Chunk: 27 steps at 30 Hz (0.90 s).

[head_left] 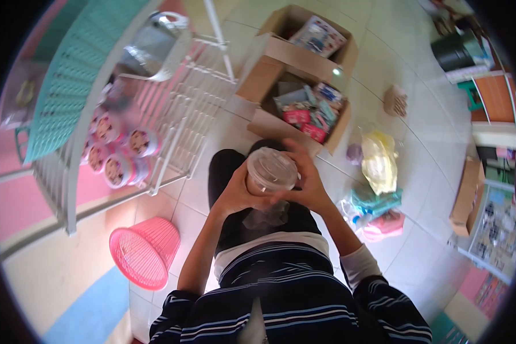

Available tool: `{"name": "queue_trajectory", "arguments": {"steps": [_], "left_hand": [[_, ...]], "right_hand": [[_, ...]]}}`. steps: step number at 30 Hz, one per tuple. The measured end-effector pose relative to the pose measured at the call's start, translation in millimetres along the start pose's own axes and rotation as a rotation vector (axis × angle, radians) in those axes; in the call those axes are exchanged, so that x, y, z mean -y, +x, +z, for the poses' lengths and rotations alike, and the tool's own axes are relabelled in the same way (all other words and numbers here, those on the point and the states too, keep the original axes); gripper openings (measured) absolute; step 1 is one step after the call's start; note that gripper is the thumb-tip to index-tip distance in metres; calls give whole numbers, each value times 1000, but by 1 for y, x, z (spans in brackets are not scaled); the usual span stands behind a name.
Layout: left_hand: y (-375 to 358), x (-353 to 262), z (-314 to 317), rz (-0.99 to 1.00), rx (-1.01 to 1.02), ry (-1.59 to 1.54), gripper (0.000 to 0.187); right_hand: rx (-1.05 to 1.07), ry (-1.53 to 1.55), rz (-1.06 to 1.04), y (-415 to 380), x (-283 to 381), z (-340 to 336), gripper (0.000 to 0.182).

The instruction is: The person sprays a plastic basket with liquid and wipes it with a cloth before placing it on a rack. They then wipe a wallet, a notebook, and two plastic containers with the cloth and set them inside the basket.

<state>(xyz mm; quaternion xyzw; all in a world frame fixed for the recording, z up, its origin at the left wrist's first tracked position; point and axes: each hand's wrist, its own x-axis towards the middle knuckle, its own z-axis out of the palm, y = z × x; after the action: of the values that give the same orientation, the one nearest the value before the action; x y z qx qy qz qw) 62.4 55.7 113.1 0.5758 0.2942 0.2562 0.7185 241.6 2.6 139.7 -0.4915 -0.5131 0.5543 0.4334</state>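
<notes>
A clear plastic cup with a round lid (272, 169) is held above my lap, its lid facing up toward the camera. My left hand (239, 192) is wrapped round the cup's left side. On the right side, my right hand (308, 180) curves against the cup near the rim, with its upper fingers blurred by motion. Below the cup, some crumpled clear plastic (265, 218) lies over my dark trousers. What is inside the cup cannot be made out.
Ahead stand two open cardboard boxes (260, 129) of packets. A white rack (180, 143) with printed tubs (118, 170) is at left, above a pink basket (145, 252). A yellow plastic bag (379, 163) and teal and pink bags (384, 225) lie right on the tiles.
</notes>
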Motion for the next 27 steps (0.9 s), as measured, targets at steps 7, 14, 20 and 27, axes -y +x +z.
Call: {"name": "queue_trajectory", "arguments": {"steps": [7,14,20,27], "left_hand": [[-37,18,-44,-32,-373,-465,80],[-36,-11,-39,7,-288,-759,96],[-37,-2,-22,-21,-498,-577,83],[-29,-44,12,220,-673,-447,70]], "right_hand": [[271,-618,-77,-57,-73,55,57],[137,-334,91,-19,-74,31,6],[-292,137,-109,6,52,50,29],[-471,-452,-610,31,50,79,46]]}}
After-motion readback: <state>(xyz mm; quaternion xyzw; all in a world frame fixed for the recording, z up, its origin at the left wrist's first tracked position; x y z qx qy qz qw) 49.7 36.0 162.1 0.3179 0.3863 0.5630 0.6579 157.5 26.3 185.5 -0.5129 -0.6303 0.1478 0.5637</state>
